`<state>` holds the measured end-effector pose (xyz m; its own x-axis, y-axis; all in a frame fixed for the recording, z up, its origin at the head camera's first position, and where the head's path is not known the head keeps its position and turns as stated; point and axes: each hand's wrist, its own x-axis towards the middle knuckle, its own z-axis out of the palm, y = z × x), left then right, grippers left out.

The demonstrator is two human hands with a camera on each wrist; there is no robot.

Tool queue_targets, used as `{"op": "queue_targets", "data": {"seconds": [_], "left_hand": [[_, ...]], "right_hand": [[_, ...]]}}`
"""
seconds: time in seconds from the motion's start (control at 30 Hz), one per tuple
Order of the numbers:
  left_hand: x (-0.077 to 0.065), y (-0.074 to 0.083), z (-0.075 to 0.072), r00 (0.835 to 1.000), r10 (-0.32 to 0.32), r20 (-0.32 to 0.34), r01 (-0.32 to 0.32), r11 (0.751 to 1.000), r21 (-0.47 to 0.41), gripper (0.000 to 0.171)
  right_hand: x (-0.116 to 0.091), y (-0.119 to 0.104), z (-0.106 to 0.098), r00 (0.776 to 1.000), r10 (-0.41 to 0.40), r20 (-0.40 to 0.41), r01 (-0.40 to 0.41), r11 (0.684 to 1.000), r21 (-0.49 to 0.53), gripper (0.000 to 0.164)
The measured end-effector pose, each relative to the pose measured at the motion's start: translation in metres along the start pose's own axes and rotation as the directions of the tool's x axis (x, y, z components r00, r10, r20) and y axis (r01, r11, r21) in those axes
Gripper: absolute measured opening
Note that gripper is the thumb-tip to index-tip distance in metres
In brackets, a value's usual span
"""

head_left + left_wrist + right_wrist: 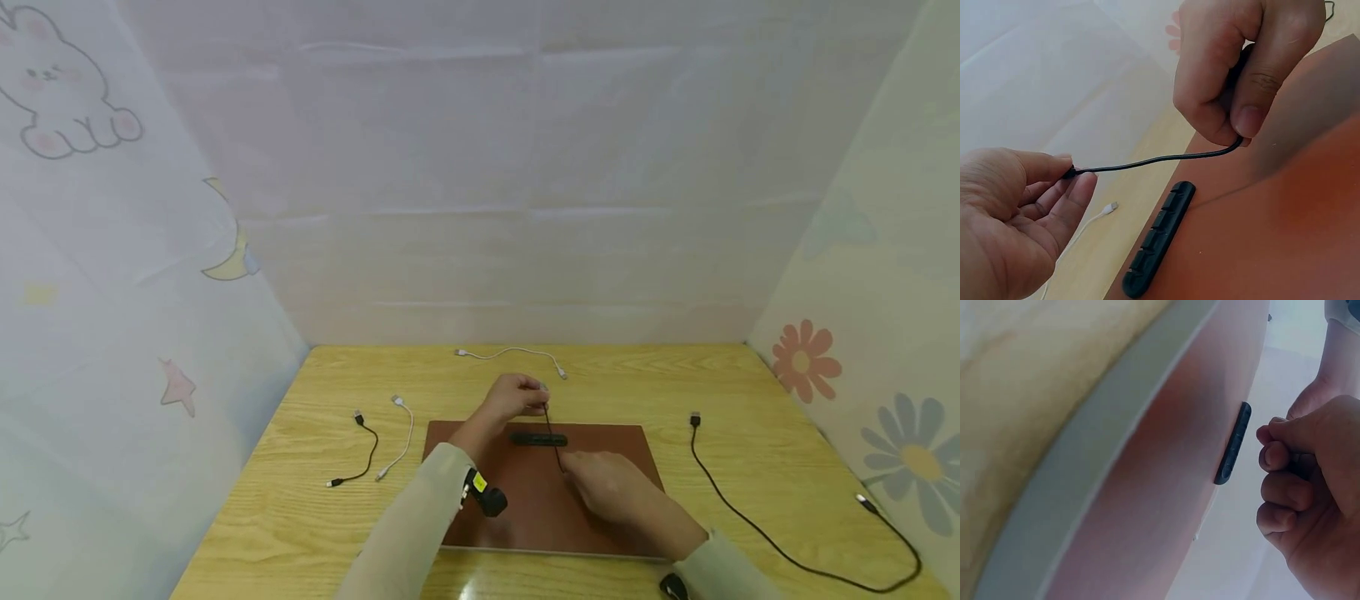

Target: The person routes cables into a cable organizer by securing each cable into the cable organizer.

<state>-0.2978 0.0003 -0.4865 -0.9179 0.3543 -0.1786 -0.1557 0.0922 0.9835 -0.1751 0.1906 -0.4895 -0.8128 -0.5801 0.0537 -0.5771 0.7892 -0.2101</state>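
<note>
Above the slotted strip point(1159, 240), the left hand point(1013, 219) and right hand point(1244, 65) pinch the black cable point(1154, 160) in their fingers, apparently to hold its span nearly straight.

The back wall point(420, 150) is pale, with fold lines. The left wall point(97, 242) has a white animal point(56, 96), a yellow moon point(234, 263) and a pink star point(177, 387) — the right wall point(855, 283) has big flowers point(801, 362). The surface point(262, 525) is yellow wood — shiny in front.
</note>
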Motion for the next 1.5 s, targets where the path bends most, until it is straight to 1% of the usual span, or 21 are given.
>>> {"op": "queue_targets", "data": {"seconds": [0.13, 0.3, 0.5, 0.57, 0.7, 0.93, 1.3, 1.5], "left_hand": [[0.001, -0.003, 0.004, 1.0, 0.009, 0.017, -0.009, 1.0, 0.024, 0.029], [0.0, -0.008, 0.006, 1.0, 0.011, 0.021, -0.012, 0.999, 0.051, 0.024], [-0.002, -0.01, 0.008, 1.0, 0.008, 0.016, -0.01, 0.99, 0.14, 0.023], [-0.003, -0.011, 0.009, 1.0, 0.006, 0.022, -0.009, 0.988, 0.153, 0.023], [-0.003, -0.013, 0.01, 0.999, -0.01, 0.037, 0.005, 0.99, 0.138, 0.023], [-0.004, -0.015, 0.012, 0.999, -0.022, 0.036, 0.016, 0.99, 0.14, 0.022], [-0.001, -0.023, 0.015, 0.998, 0.001, 0.066, -0.013, 0.983, 0.182, 0.017], [-0.001, -0.024, 0.017, 0.998, 0.0, 0.07, -0.014, 0.979, 0.203, 0.017]], "right_hand": [[-0.003, -0.001, 0.003, 1.0, -0.018, 0.008, 0.018, 0.999, 0.028, 0.013], [-0.006, -0.003, 0.005, 0.999, -0.036, 0.011, 0.036, 0.999, 0.026, 0.017], [-0.008, -0.006, 0.008, 0.999, -0.031, 0.036, 0.03, 0.999, 0.039, 0.018], [-0.008, -0.006, 0.009, 0.999, -0.031, 0.039, 0.029, 0.999, 0.039, 0.018], [-0.008, -0.006, 0.013, 0.999, -0.041, 0.032, 0.04, 0.999, 0.025, 0.019], [-0.009, -0.007, 0.013, 0.999, -0.037, 0.039, 0.036, 0.999, 0.019, 0.02], [-0.011, -0.008, 0.012, 0.997, -0.049, 0.061, 0.046, 0.998, 0.04, 0.023], [-0.013, -0.009, 0.014, 0.996, -0.057, 0.065, 0.054, 0.998, 0.042, 0.022]]}}
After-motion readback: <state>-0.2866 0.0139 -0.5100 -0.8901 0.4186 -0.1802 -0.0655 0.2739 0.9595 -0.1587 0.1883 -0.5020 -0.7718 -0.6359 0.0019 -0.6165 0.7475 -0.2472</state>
